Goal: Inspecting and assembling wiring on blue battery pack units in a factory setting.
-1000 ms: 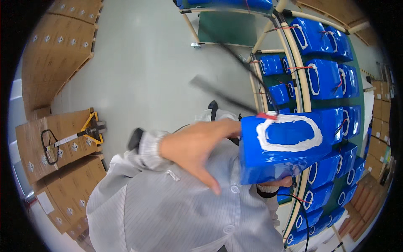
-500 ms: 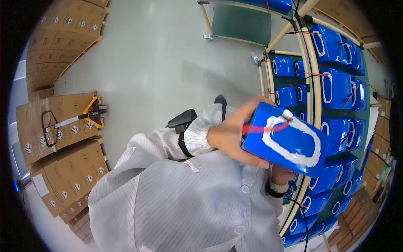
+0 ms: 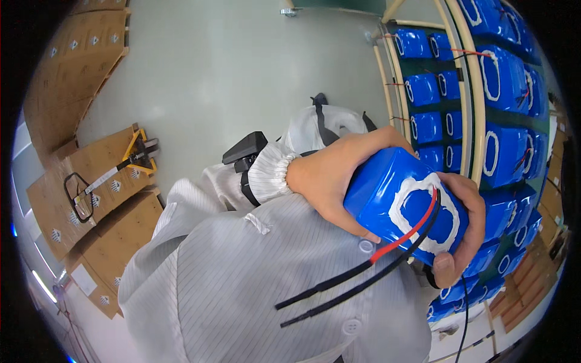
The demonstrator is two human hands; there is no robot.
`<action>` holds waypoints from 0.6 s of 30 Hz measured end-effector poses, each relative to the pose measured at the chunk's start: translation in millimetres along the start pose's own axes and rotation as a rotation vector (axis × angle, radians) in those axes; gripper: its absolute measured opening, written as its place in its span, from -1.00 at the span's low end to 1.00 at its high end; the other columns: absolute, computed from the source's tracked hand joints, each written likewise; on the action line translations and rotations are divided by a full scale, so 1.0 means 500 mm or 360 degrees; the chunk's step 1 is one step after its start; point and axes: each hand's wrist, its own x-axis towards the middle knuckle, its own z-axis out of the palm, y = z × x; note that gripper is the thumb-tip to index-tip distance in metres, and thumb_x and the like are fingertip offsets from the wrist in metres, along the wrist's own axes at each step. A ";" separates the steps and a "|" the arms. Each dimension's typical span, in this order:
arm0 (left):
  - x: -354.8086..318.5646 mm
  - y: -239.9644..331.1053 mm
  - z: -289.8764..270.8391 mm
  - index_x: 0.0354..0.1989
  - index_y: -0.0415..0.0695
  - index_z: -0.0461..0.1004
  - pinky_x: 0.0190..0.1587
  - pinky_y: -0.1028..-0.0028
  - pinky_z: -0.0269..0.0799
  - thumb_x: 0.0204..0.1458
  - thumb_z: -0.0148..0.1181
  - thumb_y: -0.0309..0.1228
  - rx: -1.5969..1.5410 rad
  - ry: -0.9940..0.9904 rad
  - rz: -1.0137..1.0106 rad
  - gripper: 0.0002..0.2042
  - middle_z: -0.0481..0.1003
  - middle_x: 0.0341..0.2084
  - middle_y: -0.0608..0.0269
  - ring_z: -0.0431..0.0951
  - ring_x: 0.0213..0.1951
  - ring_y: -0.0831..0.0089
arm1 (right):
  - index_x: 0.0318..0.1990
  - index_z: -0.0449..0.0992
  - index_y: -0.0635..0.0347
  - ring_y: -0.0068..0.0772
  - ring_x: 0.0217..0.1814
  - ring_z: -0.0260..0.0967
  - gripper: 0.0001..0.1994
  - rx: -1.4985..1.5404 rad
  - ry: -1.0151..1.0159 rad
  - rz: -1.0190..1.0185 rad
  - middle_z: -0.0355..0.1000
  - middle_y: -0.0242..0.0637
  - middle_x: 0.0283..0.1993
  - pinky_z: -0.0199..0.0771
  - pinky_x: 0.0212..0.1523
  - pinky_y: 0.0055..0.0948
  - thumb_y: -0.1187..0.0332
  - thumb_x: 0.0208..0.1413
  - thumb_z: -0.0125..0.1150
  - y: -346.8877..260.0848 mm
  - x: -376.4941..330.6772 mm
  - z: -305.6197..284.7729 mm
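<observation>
Both my hands hold a blue wrapped battery pack (image 3: 372, 190) in front of my chest, a little right of centre. My left hand (image 3: 330, 175) grips its left side, the thumb along the near edge and the fingers over the far side. Around the right end curls my right hand (image 3: 465, 224), its fingertips on the near right corner. A rough ring of white sealant (image 3: 399, 212) marks the face turned up to me. From this ring a red wire (image 3: 402, 239) and a black wire (image 3: 333, 304) hang down toward my striped smock, their ends loose.
A rack of cream tubes (image 3: 475, 91) with several similar blue packs (image 3: 505, 154) stands close on my right. On the left are stacked cardboard boxes (image 3: 97, 48) and a yellow pallet jack (image 3: 142, 154). Grey floor (image 3: 212, 66) stretches ahead.
The pack has turned in my hands, bringing its wires round to hang toward me. My right hand has come up from beneath onto its right end. My view has shifted slightly.
</observation>
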 end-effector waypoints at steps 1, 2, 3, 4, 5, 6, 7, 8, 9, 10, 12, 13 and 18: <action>-0.001 -0.005 0.000 0.25 -0.30 0.22 0.16 0.21 0.44 -0.32 0.62 -0.01 0.0022 -0.0022 0.0012 -0.01 0.38 0.12 -0.08 0.49 0.14 0.12 | 0.14 0.41 0.42 0.00 0.04 0.45 -0.29 -0.0156 -0.0042 -0.0004 0.42 0.14 0.05 0.46 0.05 -0.19 -0.04 0.00 0.31 -0.017 0.003 -0.009; -0.003 -0.006 0.000 0.25 -0.30 0.22 0.16 0.21 0.44 -0.32 0.62 -0.01 0.0020 -0.0035 -0.0004 -0.01 0.38 0.12 -0.08 0.49 0.14 0.12 | 0.14 0.41 0.42 0.00 0.04 0.45 -0.29 -0.0145 -0.0027 0.0007 0.42 0.14 0.05 0.46 0.05 -0.19 -0.04 0.00 0.31 -0.030 0.011 -0.020; -0.005 -0.005 0.002 0.25 -0.30 0.22 0.16 0.21 0.44 -0.33 0.63 -0.01 0.0023 -0.0028 -0.0035 0.00 0.38 0.13 -0.09 0.49 0.14 0.12 | 0.11 0.44 0.41 -0.01 0.01 0.44 -0.34 -0.0426 -0.0122 -0.0074 0.42 0.12 0.04 0.46 0.02 -0.21 0.06 -0.05 0.36 -0.048 0.017 -0.033; -0.002 -0.005 0.002 0.24 -0.31 0.22 0.16 0.21 0.44 -0.35 0.64 -0.01 0.0026 -0.0037 -0.0062 0.01 0.38 0.13 -0.09 0.49 0.14 0.13 | 0.08 0.47 0.41 -0.03 -0.02 0.44 -0.38 -0.0713 -0.0205 -0.0152 0.43 0.10 0.03 0.45 -0.01 -0.23 0.16 -0.10 0.42 -0.071 0.026 -0.044; 0.000 -0.006 0.003 0.24 -0.31 0.22 0.16 0.21 0.44 -0.35 0.64 -0.01 0.0013 -0.0068 -0.0067 0.01 0.38 0.13 -0.09 0.49 0.14 0.13 | -0.03 0.55 0.36 -0.15 -0.09 0.42 -0.51 -0.0711 -0.0221 -0.0173 0.44 0.02 -0.04 0.44 -0.10 -0.29 0.37 -0.18 0.45 -0.099 0.044 -0.041; 0.000 -0.007 0.006 0.25 -0.30 0.22 0.16 0.20 0.43 -0.35 0.65 0.00 -0.0022 -0.0071 -0.0064 0.02 0.39 0.12 -0.08 0.49 0.14 0.13 | -0.03 0.55 0.36 -0.15 -0.09 0.42 -0.51 -0.0709 -0.0198 -0.0166 0.44 0.02 -0.04 0.44 -0.10 -0.29 0.37 -0.18 0.45 -0.122 0.067 -0.039; 0.002 -0.009 0.007 0.25 -0.29 0.22 0.16 0.20 0.43 -0.36 0.65 0.01 -0.0058 -0.0072 -0.0060 0.03 0.40 0.11 -0.08 0.49 0.14 0.13 | -0.03 0.56 0.32 -0.22 -0.12 0.42 -0.59 -0.0742 -0.0449 -0.0141 0.44 -0.04 -0.05 0.42 -0.12 -0.34 0.33 -0.05 0.41 -0.143 0.094 -0.036; 0.004 -0.006 0.005 0.25 -0.29 0.22 0.16 0.20 0.43 -0.36 0.65 0.01 -0.0058 -0.0091 -0.0064 0.03 0.40 0.11 -0.08 0.49 0.14 0.13 | -0.03 0.56 0.27 -0.30 -0.15 0.42 -0.65 -0.0772 -0.0702 -0.0116 0.44 -0.09 -0.06 0.40 -0.14 -0.40 0.29 0.07 0.38 -0.148 0.112 -0.030; 0.009 -0.003 -0.001 0.25 -0.28 0.22 0.15 0.20 0.43 -0.36 0.66 0.00 0.0030 -0.0140 -0.0020 0.02 0.41 0.10 -0.07 0.50 0.13 0.14 | -0.03 0.56 0.27 -0.30 -0.15 0.42 -0.65 -0.0787 -0.0672 -0.0098 0.44 -0.09 -0.06 0.40 -0.14 -0.40 0.29 0.07 0.38 -0.144 0.123 -0.023; 0.009 0.000 -0.002 0.26 -0.27 0.21 0.14 0.20 0.42 -0.35 0.66 0.00 0.0129 -0.0166 0.0019 0.02 0.42 0.09 -0.05 0.50 0.12 0.15 | -0.12 0.57 0.28 -0.37 -0.22 0.39 -0.73 -0.0839 -0.0668 -0.0156 0.43 -0.15 -0.15 0.36 -0.20 -0.43 0.35 0.07 0.38 -0.132 0.135 -0.014; 0.008 -0.006 0.005 0.22 -0.24 0.24 0.07 0.24 0.47 -0.42 0.68 -0.01 0.0074 -0.0136 0.0008 0.02 0.44 0.05 0.00 0.54 0.05 0.16 | -0.22 0.57 0.29 -0.44 -0.29 0.35 -0.81 -0.0903 -0.0657 -0.0195 0.42 -0.21 -0.24 0.32 -0.26 -0.47 0.40 0.06 0.38 -0.110 0.146 -0.009; 0.009 -0.009 0.009 0.18 -0.22 0.26 0.01 0.28 0.51 -0.49 0.70 -0.02 0.0021 -0.0094 -0.0002 0.02 0.46 0.00 0.05 0.58 -0.02 0.17 | -0.26 0.55 0.29 -0.49 -0.32 0.32 -0.85 -0.0612 -0.0563 0.0038 0.39 -0.26 -0.31 0.29 -0.28 -0.49 0.41 0.09 0.36 -0.098 0.146 -0.008; 0.000 -0.010 0.008 0.24 -0.28 0.22 0.08 0.24 0.43 -0.32 0.64 -0.03 0.0082 -0.0066 -0.0018 -0.02 0.43 0.06 -0.03 0.52 0.06 0.18 | -0.33 0.52 0.28 -0.63 -0.40 0.17 -0.74 0.0130 -0.0412 0.0594 0.32 -0.36 -0.40 0.15 -0.33 -0.55 0.23 0.27 0.22 -0.055 0.134 -0.011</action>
